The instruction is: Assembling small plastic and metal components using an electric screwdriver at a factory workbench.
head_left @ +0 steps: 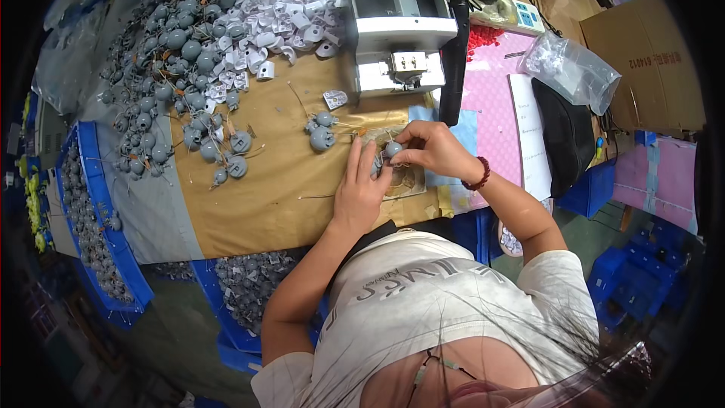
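My right hand (438, 149) comes in from the right, with thumb and forefinger closed on a small grey ball-shaped plastic part (393, 149). Close beside it, my left hand (359, 187) has its fingers pointing away from me, and its thumb reaches toward the same part. More grey plastic (375, 165) shows between the left thumb and fingers; its exact shape is partly hidden. Both hands are over a clear sheet-like patch (411, 181) on the brown table covering. Just left of my fingertips lies a small group of grey round parts (322, 138) with thin wires.
A grey-white machine (400, 26) stands beyond my hands. A large heap of grey wired parts (181, 45) and a pile of white plastic pieces (279, 23) cover the far left. Blue bins (121, 234) flank the table; a black pouch (565, 136) lies at right.
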{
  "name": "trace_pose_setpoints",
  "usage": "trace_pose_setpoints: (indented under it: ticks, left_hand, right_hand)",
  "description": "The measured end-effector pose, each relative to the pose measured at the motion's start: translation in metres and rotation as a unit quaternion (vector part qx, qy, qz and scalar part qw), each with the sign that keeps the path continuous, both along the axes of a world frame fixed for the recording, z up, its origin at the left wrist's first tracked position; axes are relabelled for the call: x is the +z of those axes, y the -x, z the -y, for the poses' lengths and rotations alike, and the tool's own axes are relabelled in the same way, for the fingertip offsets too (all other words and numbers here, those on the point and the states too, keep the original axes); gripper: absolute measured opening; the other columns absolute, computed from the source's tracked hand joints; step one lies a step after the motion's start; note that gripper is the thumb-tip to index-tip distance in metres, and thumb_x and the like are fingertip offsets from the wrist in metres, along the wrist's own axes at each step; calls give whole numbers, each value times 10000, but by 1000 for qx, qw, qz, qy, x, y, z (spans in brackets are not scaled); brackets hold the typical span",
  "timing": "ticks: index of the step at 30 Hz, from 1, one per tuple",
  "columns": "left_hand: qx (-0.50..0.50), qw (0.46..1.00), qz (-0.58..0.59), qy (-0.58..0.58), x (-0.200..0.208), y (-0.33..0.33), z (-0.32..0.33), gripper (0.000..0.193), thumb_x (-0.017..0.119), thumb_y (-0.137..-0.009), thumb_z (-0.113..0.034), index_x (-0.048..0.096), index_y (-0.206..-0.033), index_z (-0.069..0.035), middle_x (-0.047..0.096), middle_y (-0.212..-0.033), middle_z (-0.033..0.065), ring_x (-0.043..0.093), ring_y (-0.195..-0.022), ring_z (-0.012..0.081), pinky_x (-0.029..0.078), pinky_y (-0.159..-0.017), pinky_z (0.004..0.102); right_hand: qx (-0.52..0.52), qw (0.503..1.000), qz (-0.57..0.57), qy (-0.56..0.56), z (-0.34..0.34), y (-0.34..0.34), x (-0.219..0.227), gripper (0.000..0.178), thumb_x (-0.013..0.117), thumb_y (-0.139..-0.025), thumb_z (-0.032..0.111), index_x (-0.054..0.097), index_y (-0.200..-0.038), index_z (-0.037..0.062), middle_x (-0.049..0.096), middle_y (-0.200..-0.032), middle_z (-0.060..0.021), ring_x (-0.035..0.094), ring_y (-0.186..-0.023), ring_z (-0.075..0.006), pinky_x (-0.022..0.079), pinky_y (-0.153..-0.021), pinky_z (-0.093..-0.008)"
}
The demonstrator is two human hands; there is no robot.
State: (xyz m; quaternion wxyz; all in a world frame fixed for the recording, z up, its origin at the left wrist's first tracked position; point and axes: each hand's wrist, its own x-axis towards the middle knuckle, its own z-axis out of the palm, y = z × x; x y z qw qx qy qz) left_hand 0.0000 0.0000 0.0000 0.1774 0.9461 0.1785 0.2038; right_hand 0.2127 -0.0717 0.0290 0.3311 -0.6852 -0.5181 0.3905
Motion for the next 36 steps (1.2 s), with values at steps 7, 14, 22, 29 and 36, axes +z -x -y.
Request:
trace_pose_setpoints:
  ticks: [7,14,22,29,36]
  left_hand:
    - [15,999,34,30,7,-2,-4,267,721,-786,-104,666,-1045,-82,555,-1275,150,491,-1286,405,465,-995,467]
    - [65,994,0,85,21,-28,-4,425,761,-748,-142,594,-1135,-85,601,-1108,89,543,-1162,308,429,-931,453]
    - [68,995,-17,70,16,-31,-1,366,725,-769,-130,622,-1117,-84,597,-1007,68,565,-1005,260,457,-817,395]
    - [69,992,26,103,15,-30,-1,365,733,-756,-89,631,-1105,-56,618,-991,77,581,-966,281,481,-810,428]
    - [54,989,29,136,16,-30,-6,371,731,-752,-72,623,-1105,-32,622,-1006,139,569,-968,355,485,-828,451]
  right_hand:
    - [-58,981,161,-95,12,24,-11,420,828,-796,247,617,-1094,41,612,-808,-108,620,-692,-272,497,-614,-366]
    - [-50,983,144,-104,10,22,-4,522,822,-788,230,579,-1217,57,607,-865,-106,614,-758,-283,495,-651,-373]
    - [-318,907,156,-228,-27,-72,-12,610,699,-905,124,428,-1431,-24,615,-1170,-158,575,-1054,-266,464,-936,-372]
    - [-347,894,33,-282,-18,-63,19,449,737,-881,48,514,-1269,4,635,-1018,-52,611,-879,-117,517,-781,-263]
    - [-153,875,-116,-444,-64,-36,111,534,570,-869,-163,387,-1332,31,581,-805,-91,596,-711,-192,512,-703,-365]
